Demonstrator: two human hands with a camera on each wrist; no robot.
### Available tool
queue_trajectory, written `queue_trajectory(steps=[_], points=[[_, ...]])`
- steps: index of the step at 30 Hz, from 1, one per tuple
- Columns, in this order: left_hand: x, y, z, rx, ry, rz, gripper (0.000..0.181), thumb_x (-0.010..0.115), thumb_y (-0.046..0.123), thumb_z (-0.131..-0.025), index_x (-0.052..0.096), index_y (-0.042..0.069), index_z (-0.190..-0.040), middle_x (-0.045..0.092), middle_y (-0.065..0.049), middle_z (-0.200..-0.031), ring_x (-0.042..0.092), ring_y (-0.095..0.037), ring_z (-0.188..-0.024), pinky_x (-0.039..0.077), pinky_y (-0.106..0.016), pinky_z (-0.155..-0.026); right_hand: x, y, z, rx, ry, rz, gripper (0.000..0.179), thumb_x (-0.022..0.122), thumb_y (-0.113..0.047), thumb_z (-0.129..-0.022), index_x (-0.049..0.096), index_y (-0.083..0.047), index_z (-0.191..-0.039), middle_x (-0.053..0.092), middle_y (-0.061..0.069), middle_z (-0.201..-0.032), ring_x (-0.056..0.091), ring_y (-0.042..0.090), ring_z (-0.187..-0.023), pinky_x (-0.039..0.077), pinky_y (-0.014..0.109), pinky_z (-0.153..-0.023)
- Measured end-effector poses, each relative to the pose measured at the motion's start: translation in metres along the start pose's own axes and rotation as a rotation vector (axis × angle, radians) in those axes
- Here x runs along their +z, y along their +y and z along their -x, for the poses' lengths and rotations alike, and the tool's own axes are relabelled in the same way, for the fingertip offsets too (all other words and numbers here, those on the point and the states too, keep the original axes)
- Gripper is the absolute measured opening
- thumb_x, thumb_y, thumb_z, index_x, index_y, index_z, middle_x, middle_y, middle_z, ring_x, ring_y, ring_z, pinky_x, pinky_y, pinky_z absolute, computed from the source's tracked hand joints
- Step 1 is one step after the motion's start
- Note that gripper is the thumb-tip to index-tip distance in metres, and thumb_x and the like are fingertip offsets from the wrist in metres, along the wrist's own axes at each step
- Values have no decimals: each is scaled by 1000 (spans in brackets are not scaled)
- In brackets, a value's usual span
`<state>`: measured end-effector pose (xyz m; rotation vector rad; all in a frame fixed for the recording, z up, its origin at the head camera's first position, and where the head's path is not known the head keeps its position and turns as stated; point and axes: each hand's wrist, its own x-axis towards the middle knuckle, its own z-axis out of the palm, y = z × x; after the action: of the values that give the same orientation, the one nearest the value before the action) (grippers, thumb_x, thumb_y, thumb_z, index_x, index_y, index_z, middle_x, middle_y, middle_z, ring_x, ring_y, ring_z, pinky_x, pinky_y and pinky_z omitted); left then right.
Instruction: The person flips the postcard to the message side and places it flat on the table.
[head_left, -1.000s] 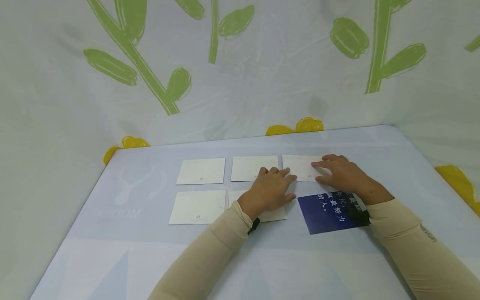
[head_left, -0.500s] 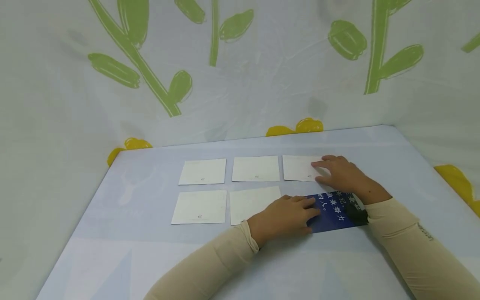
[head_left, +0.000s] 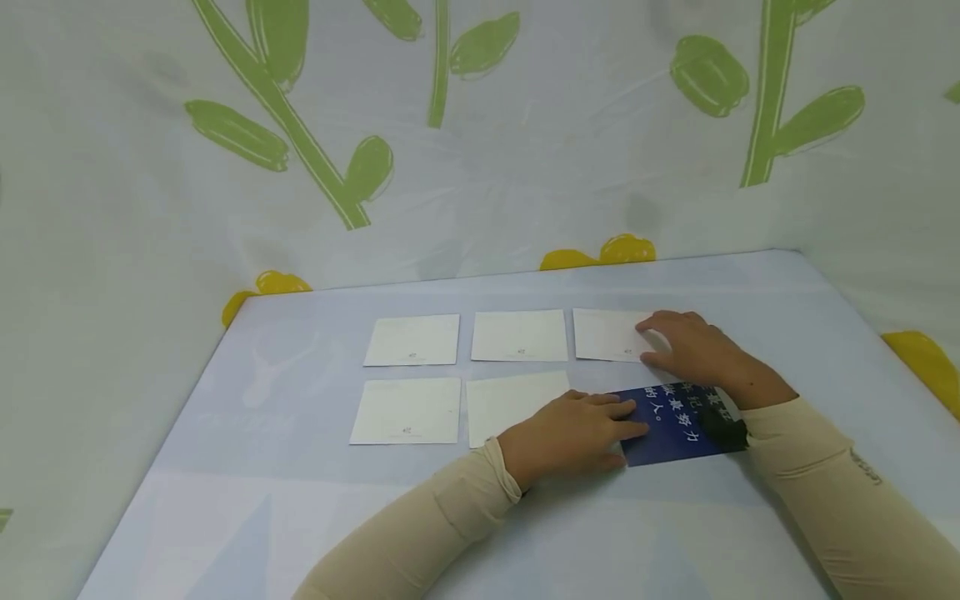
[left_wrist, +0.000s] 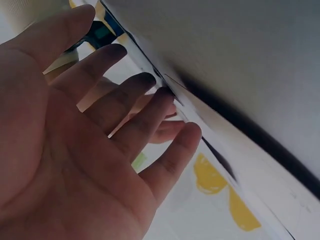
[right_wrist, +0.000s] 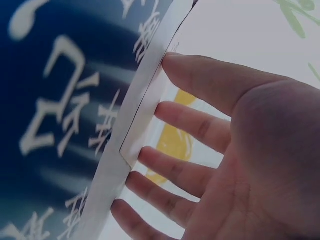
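Observation:
My left hand lies at the left edge of a dark blue card with white Chinese characters, its outstretched fingertips over that edge. Its wrist side covers part of a white card in the near row. My right hand rests its fingertips on the right part of another white card in the far row, while its wrist hangs over the blue card. The left wrist view has the left hand with fingers spread; in the right wrist view the right hand's fingers reach straight to the surface.
Two more white cards stand in the far row, a left one and a middle one. Left in the near row lies a further white card. The pale table meets a leaf-patterned cloth wall at its far edge.
My left hand has moved right and toward me, from over the near-row white card to the blue card's left edge, then stayed there. My right hand has hardly moved.

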<state>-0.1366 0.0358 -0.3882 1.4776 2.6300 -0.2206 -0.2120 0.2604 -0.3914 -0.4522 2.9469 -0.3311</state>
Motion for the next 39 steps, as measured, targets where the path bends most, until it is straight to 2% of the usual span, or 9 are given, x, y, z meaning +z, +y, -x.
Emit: queue_trajectory(steps=[14,19,25,28,31,39], points=[[-3,4,2,-7,-51,38,53,61,48,-97,49,36,-147,42,6,-157,39,-12,-146,43,-33,-112,0,1,6,-15,9,-23,54,70,-25,-92,56,-1,-138,46,31,-146,40,53,-134,32,68,-109],[-5,2,4,-4,-49,39,53,62,48,-96,50,37,-146,42,7,-157,39,-11,-147,43,-32,-112,-1,2,6,-32,20,-44,57,71,-24,-91,54,1,-139,47,32,-145,41,53,-134,32,68,-110],[-4,-2,2,-25,-41,57,52,64,48,-95,52,37,-145,44,9,-156,39,-10,-146,42,-30,-113,-20,2,3,-44,47,-138,56,68,-23,-93,52,0,-142,42,31,-150,35,50,-140,29,67,-113],[-1,-2,-1,-28,-38,75,52,64,48,-95,52,37,-145,44,9,-156,40,-10,-146,42,-30,-113,-31,-5,9,-44,89,-177,49,67,-23,-95,56,-3,-138,42,28,-151,34,49,-141,28,68,-112],[-1,-3,-2,-24,-22,81,51,65,48,-94,54,37,-143,46,9,-154,41,-11,-145,43,-30,-112,-33,-11,19,-75,109,-184,44,68,-22,-95,60,-5,-135,46,26,-149,36,48,-141,30,69,-111],[0,-4,-1,-43,31,100,49,70,51,-90,62,36,-136,54,9,-148,50,-11,-139,49,-30,-104,-22,-14,46,-165,40,-155,36,73,-22,-91,68,-15,-127,62,15,-136,51,42,-131,44,63,-103]])
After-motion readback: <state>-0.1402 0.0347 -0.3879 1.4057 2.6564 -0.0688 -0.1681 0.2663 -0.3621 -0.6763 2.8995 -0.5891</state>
